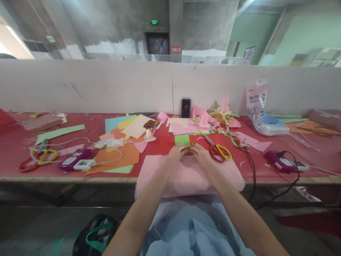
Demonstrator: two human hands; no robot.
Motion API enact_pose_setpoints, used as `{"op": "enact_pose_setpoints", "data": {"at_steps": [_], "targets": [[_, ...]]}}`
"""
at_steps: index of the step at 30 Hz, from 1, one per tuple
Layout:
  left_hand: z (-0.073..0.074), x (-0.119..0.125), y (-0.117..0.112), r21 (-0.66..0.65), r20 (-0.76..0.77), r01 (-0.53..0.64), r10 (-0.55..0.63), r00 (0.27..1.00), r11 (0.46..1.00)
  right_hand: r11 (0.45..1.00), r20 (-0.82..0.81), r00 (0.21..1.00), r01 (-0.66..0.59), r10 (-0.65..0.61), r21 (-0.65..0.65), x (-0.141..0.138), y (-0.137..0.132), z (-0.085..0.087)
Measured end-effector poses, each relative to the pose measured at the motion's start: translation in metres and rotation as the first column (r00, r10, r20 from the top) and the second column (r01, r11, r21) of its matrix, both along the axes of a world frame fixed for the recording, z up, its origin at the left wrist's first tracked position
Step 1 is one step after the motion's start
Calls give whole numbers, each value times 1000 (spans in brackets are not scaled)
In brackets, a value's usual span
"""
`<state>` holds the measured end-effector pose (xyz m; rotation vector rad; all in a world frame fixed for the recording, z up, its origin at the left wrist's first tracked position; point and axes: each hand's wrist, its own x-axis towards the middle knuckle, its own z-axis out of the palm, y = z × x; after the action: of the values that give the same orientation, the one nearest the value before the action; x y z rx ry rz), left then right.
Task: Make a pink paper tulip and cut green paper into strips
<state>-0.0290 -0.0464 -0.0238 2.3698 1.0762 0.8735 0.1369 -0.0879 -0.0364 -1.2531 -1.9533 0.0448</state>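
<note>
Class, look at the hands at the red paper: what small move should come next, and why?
Probably press the small green piece lightly: the left hand and right hand are close together at it, while the scissors lie unheld beside the right hand, so cutting seems less immediate.

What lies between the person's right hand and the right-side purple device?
The head view shows scissors, part of the pink sheet, some red tabletop and a black cable between them.

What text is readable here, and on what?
"EXIT": green sign; characters above it blurred.
"卫生间请上三楼", as best I can read: red sign.
"240", then blurred: bag.
Too small or blurred: left purple device, right purple device, black box.
</note>
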Motion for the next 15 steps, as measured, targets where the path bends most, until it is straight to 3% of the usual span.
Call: {"op": "enact_pose_setpoints", "data": {"at_steps": [4, 7, 10, 12, 14, 15], "targets": [[-2, 2, 0, -23, 64, -66, 67, 996, 998, 999, -144, 990, 7, -12, -34, 2, -1, 0], [-1, 3, -2, -121, 173, -113, 133, 976, 986, 996, -282, 956, 67, -80, -56, 5, 1, -1], [4, -2, 0, -268, 419, -102, 212, 883, 958, 994, -346, 933, 80, -102, -78, 7, 3, -2], [8, -10, 4, -371, 657, -98, 335, 675, 924, 993, -367, 924, 81, -108, -88, 8, 4, -2], [11, -19, 9, -460, 823, -100, 466, 324, 882, 992, -378, 919, 84, -113, -93, 8, 3, -1], [11, -22, 11, -500, 836, -86, 506, 212, 862, 992, -381, 918, 84, -114, -94, 8, 3, 0]]}}
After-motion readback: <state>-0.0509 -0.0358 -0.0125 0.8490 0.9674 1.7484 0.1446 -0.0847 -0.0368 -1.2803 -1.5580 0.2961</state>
